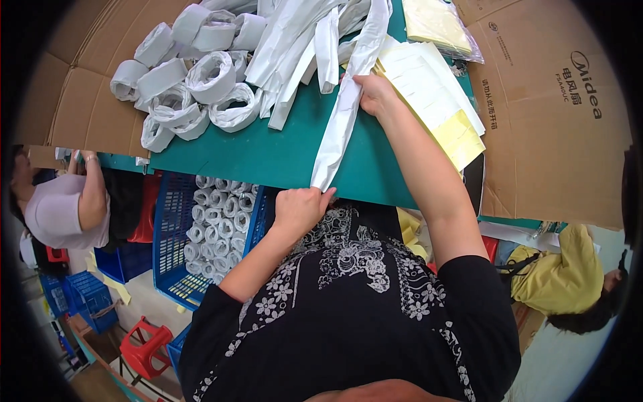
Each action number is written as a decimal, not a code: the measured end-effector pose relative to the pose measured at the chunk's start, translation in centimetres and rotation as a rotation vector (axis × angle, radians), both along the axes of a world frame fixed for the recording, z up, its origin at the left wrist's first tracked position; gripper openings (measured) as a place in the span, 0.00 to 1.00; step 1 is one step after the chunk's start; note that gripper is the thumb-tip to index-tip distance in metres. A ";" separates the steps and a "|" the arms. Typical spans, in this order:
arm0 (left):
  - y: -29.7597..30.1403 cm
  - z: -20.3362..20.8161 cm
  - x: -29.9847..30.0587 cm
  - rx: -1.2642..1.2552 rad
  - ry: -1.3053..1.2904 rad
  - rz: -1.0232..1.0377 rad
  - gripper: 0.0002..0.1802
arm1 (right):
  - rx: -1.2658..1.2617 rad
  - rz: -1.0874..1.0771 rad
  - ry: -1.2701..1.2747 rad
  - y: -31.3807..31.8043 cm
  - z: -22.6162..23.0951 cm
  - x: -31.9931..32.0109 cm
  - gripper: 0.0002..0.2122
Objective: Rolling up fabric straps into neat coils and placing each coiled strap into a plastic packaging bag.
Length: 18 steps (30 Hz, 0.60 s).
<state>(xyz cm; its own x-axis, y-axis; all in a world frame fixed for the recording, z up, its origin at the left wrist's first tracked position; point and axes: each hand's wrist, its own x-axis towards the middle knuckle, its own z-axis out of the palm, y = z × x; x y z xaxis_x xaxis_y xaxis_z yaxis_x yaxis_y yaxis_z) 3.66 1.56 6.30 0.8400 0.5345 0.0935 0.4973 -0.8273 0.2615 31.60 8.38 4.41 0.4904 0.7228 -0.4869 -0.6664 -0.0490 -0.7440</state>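
Observation:
A long, flat white strip (346,114), slightly crinkled like plastic film, runs slantwise over the green table (268,157) to its near edge. My left hand (301,209) is closed on the strip's near end, with the thumb along it. Farther up, my right hand (376,95) pinches the same strip; some of its fingers are hidden behind it. Beyond my right hand the strip continues to the far edge of the view. More loose white strips (295,57) lie in a heap to its left. Several coiled white rings (211,77) are piled at the far left of the table.
Label sheets (435,87), white and yellow, lie beside my right forearm, with a bagged yellow stack (439,27) beyond. Cardboard (556,120) walls both sides. Below the table, a blue basket (164,228) holds many small white rolls (218,224). Other people sit left and right.

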 end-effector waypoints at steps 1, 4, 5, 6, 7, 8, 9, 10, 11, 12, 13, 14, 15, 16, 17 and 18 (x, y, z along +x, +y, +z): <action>-0.1 -0.3 -0.4 0.021 -0.029 -0.009 0.23 | 0.003 -0.004 -0.001 -0.2 0.2 0.0 0.16; -0.3 -0.8 -1.0 0.044 -0.094 -0.034 0.18 | 0.013 0.073 -0.012 -0.6 0.6 0.2 0.16; -0.3 -0.8 -1.2 0.043 -0.130 -0.046 0.16 | 0.031 0.098 -0.031 -0.7 0.4 0.3 0.16; -0.4 -0.9 -1.4 0.045 -0.130 -0.050 0.16 | 0.048 0.123 -0.050 -0.8 0.2 0.5 0.16; -0.5 -1.0 -1.7 0.073 -0.129 -0.060 0.14 | 0.045 0.122 -0.050 -0.7 0.2 0.4 0.16; -0.4 -1.1 -1.9 0.100 -0.127 -0.071 0.12 | 0.017 0.109 -0.092 -0.5 0.2 0.2 0.16; -0.2 -1.3 -2.1 0.097 -0.128 -0.072 0.12 | -0.010 0.097 -0.134 -0.4 0.1 0.2 0.17; 0.1 -1.5 -2.4 0.152 -0.170 -0.098 0.12 | -0.009 0.097 -0.135 -0.5 0.1 0.1 0.17; 0.4 -1.7 -2.7 0.207 -0.213 -0.124 0.11 | 0.018 0.095 -0.132 -0.6 0.0 0.1 0.16; 0.9 -2.1 -2.7 0.207 -0.213 -0.124 0.11 | 0.045 0.094 -0.130 -0.7 0.0 0.1 0.16; 1.5 -2.4 -2.5 0.219 -0.271 -0.180 0.11 | 0.045 0.095 -0.130 -0.6 0.4 -0.2 0.16; 1.8 -2.6 -2.5 0.230 -0.329 -0.235 0.11 | 0.013 0.069 -0.092 -0.5 0.8 -0.3 0.15; 1.8 -2.6 -2.6 0.230 -0.330 -0.233 0.11 | -0.020 0.043 -0.054 -0.5 1.2 -0.5 0.15; 1.7 -1.9 -2.3 0.183 -0.304 -0.222 0.10 | -0.019 0.039 -0.056 -0.6 0.9 -0.3 0.15; 1.7 -1.6 -2.1 0.137 -0.278 -0.210 0.09 | 0.006 0.049 -0.034 -0.6 0.5 0.0 0.15; 1.6 -1.8 -1.9 0.136 -0.281 -0.214 0.09 | 0.032 0.060 -0.011 -0.6 0.3 0.3 0.15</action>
